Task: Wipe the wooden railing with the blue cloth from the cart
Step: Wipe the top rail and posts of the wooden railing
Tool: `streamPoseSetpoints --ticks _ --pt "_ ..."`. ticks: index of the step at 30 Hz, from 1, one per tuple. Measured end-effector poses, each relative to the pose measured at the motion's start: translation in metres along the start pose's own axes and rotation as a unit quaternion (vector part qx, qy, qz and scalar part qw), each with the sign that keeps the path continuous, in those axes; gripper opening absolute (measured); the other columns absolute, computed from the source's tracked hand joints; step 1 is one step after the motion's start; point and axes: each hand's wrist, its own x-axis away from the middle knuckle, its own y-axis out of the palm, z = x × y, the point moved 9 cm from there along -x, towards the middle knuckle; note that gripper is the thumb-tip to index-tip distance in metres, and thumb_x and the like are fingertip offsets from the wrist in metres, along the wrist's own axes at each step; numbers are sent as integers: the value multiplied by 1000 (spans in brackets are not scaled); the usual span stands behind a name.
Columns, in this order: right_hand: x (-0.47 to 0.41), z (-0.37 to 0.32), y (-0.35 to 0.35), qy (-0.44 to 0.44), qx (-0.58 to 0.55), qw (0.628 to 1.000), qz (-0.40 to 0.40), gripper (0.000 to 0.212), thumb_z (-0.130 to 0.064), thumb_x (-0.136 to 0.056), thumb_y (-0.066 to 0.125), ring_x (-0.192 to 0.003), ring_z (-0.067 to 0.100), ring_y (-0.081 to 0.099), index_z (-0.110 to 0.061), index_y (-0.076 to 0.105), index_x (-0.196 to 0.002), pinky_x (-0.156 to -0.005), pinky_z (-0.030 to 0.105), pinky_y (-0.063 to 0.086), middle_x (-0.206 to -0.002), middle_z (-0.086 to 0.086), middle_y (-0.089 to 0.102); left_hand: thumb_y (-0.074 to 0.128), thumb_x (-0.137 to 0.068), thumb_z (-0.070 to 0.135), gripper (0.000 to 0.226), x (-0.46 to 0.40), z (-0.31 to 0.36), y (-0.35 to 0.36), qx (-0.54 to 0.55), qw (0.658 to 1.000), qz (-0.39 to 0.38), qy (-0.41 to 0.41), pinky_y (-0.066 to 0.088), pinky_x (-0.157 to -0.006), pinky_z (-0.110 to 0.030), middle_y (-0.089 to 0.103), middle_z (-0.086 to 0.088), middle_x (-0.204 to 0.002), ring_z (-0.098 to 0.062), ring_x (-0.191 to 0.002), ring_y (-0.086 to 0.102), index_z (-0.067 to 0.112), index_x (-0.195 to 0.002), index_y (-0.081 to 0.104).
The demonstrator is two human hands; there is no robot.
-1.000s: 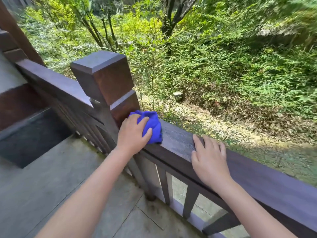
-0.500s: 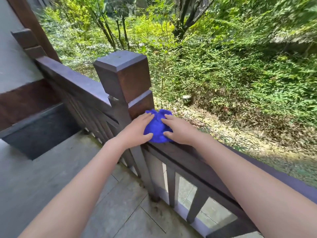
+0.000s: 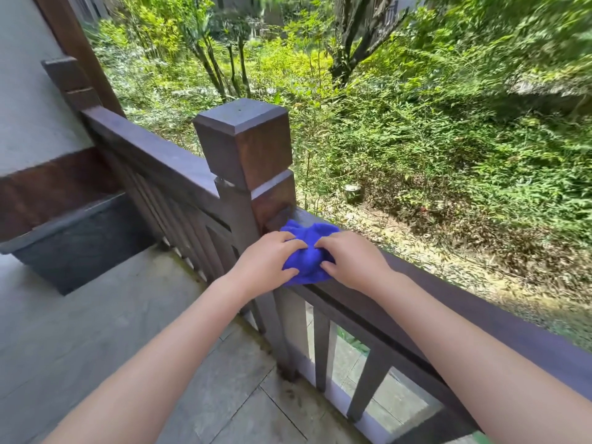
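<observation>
A bunched blue cloth [image 3: 307, 251] lies on the top of the dark wooden railing [image 3: 480, 312], right beside the square post [image 3: 246, 145]. My left hand [image 3: 266, 264] grips the cloth's left side with fingers curled into the fabric. My right hand [image 3: 352, 261] grips its right side the same way. The two sets of fingertips almost meet over the middle of the cloth. The cart is not in view.
A second rail section [image 3: 150, 155] runs back left from the post to a wall [image 3: 28, 91]. Balusters [image 3: 322, 350] stand under the rail. Grey floor tiles [image 3: 96, 347] lie below, with a dark recess [image 3: 77, 238] at the left. Dense greenery [image 3: 448, 123] fills the slope beyond.
My right hand left the rail top and came over to the cloth, so both hands now hold it. The view has shifted slightly, with the post now nearer the centre.
</observation>
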Motion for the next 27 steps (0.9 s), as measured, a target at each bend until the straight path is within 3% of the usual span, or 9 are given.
streamPoseSetpoints --ticks 3,8,12,18,21,25,27 --pt "12 -2 -2 -14 0 1000 -9 31 -19 -82 52 -102 30 55 -15 59 -112 -80 38 48 -105 8 65 64 -78 19 38 10 11 -1 51 998 -16 -13 46 -90 -37 63 -3 -114 -21 -108 54 20 -116 56" --pt "33 -2 -15 -19 -50 999 -6 24 -22 -80 55 -93 29 58 -12 63 -101 -74 39 50 -95 10 68 63 -77 14 20 26 25 -20 109 993 -9 -47 51 -75 -39 68 -6 -84 -22 -77 60 20 -96 66" --pt "45 9 -51 -8 -100 994 33 27 -27 -78 62 -93 26 60 -20 66 -104 -73 34 48 -99 4 69 66 -77 19 17 25 48 -55 98 994 25 -48 52 -75 -41 71 -3 -86 -20 -78 61 22 -93 69" --pt "67 32 -108 8 -120 990 70 18 -23 -72 65 -88 23 58 -19 66 -90 -77 40 51 -87 0 61 65 -76 21 17 10 97 -89 84 995 46 -31 52 -79 -42 69 -3 -91 -20 -85 60 25 -93 69" --pt "87 50 -128 29 -108 990 85 19 -22 -72 64 -88 22 58 -18 65 -90 -78 40 51 -91 1 64 66 -77 18 17 -2 126 -95 99 994 46 2 51 -76 -35 69 -4 -90 -18 -84 60 22 -93 69" --pt "120 70 -152 75 -79 989 99 13 -22 -73 62 -83 21 55 -22 62 -86 -74 39 50 -86 -1 61 66 -79 17 18 -19 167 -98 107 991 22 80 34 -60 -9 65 1 -83 -12 -74 52 19 -96 69" --pt "140 78 -162 112 -64 986 105 11 -22 -73 62 -79 20 54 -23 62 -84 -70 38 49 -81 -3 59 66 -79 18 17 -26 188 -96 110 986 -2 124 37 -64 -12 63 3 -82 -15 -78 55 19 -95 69"
